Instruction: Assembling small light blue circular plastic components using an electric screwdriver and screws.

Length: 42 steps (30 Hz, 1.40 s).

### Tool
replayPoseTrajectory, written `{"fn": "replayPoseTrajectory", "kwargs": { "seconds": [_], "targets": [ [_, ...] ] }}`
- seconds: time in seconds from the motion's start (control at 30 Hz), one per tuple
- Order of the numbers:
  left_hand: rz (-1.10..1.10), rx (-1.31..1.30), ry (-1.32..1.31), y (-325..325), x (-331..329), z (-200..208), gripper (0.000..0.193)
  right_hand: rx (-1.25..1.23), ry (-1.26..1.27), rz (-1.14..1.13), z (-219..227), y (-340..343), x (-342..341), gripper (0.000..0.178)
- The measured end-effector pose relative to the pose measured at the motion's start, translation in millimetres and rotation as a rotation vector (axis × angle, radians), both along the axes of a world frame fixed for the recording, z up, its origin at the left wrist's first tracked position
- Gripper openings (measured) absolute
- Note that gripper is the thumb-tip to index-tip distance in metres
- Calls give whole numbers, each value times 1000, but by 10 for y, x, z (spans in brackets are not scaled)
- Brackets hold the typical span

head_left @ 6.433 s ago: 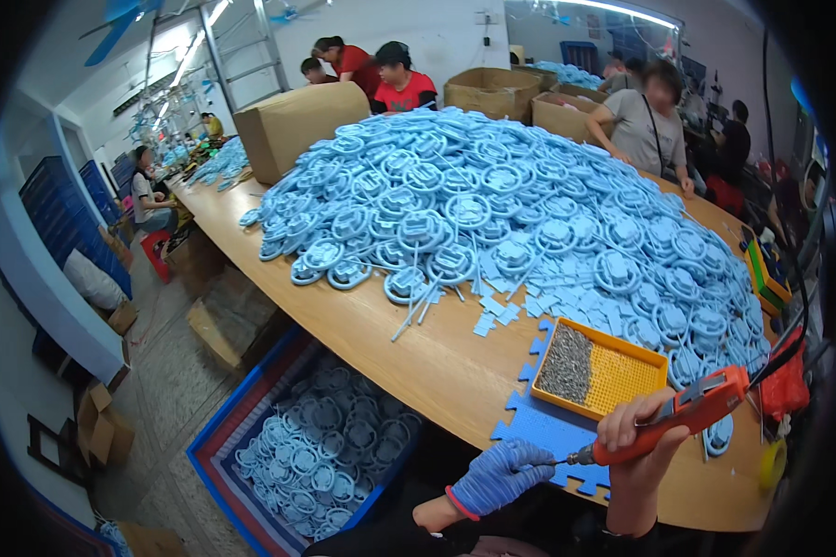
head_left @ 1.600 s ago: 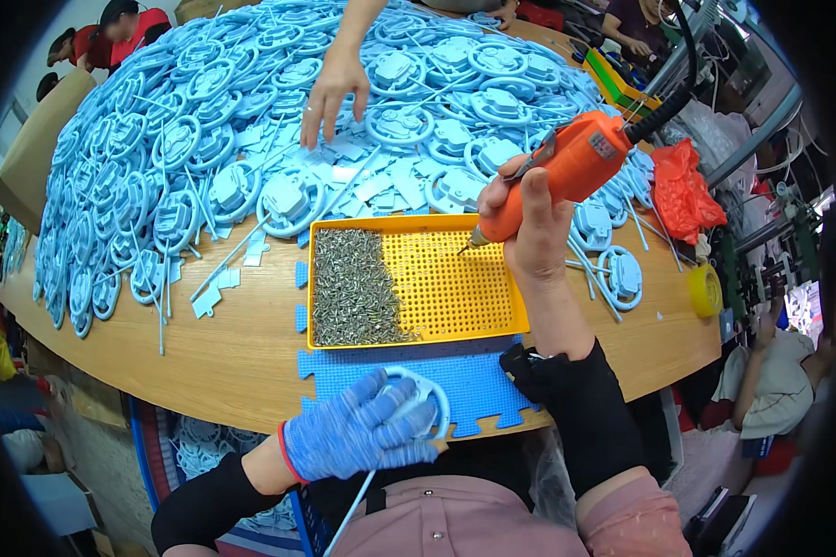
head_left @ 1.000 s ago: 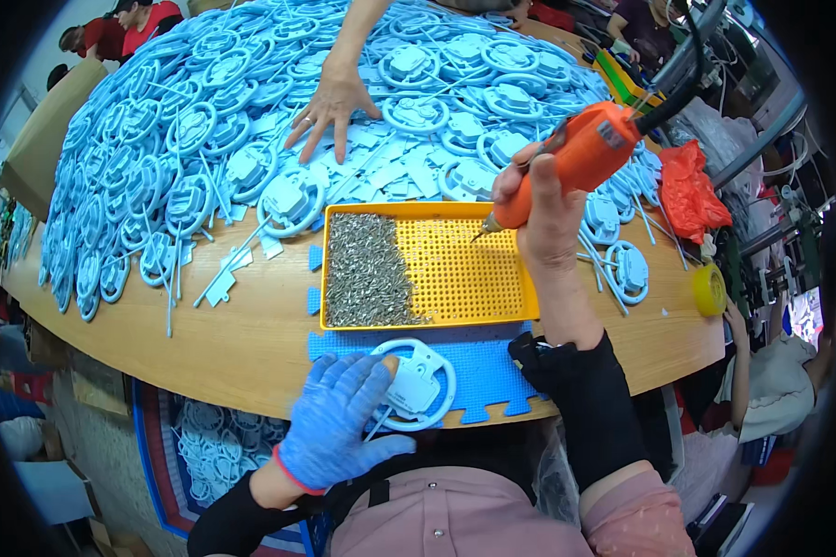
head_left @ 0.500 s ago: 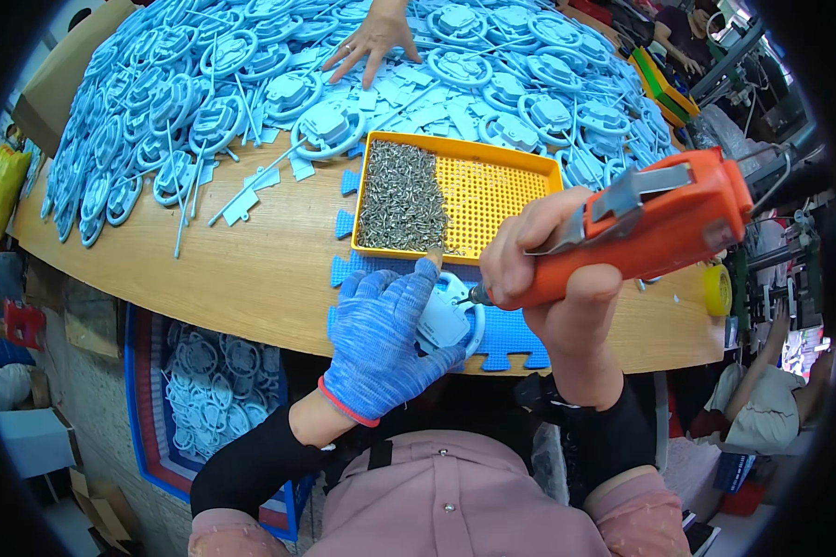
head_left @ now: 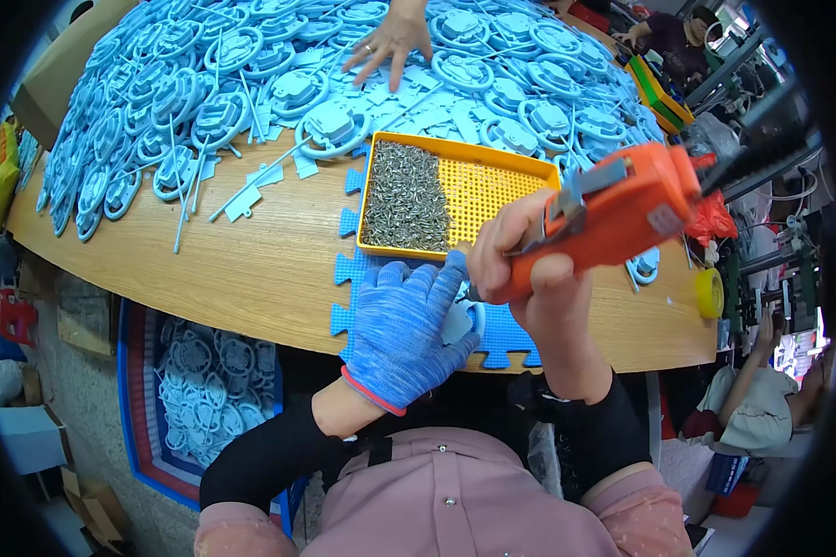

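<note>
My left hand, in a blue knitted glove with a red cuff, is closed over a light-blue plastic part on a blue foam mat. Only some of the part's plate and round rim show past the fingers. Bare-skinned, my right hand grips an orange electric screwdriver, its tip pointing down left at the part. My hands hide the tip, so contact cannot be seen. Just beyond them, a yellow tray holds a heap of small metal screws on its left side.
A big pile of light-blue plastic parts covers the far table. Another person's hand reaches into it. A blue-edged bin of similar parts stands below at left. A yellow tape roll lies at the table's right.
My right hand and the screwdriver have shifted left. My left hand has moved slightly right and covers more of the part. The other person's hand has slid a little right over the pile.
</note>
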<state>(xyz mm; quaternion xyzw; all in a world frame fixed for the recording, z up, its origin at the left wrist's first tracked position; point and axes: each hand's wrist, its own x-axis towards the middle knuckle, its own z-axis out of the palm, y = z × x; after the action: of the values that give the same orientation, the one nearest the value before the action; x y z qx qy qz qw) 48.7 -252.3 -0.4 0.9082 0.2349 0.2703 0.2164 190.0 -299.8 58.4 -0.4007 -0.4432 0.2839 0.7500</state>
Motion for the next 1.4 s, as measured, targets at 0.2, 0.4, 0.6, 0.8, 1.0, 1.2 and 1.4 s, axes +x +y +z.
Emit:
{"fn": "replayPoseTrajectory", "kwargs": {
  "seconds": [0.2,0.4,0.6,0.8,1.0,1.2,1.4],
  "targets": [
    [31,-22,-46,-48,-309,145,69,20,-47,-16,114,114,299,52],
    [447,70,114,-91,-1853,20,89,25,19,-141,-12,417,1082,42],
    [406,267,422,321,-1940,204,88,67,36,-195,-110,622,1204,39],
    [188,144,275,1488,-733,155,82,32,103,-227,-293,711,1329,40],
    [201,54,173,2346,10,-151,84,29,65,-242,-222,749,1278,40],
    [257,-152,120,2491,207,-220,88,25,35,-237,-245,751,1314,39],
    [229,-145,-73,2376,166,-135,86,39,35,-241,-184,701,1248,41]
  ]
}}
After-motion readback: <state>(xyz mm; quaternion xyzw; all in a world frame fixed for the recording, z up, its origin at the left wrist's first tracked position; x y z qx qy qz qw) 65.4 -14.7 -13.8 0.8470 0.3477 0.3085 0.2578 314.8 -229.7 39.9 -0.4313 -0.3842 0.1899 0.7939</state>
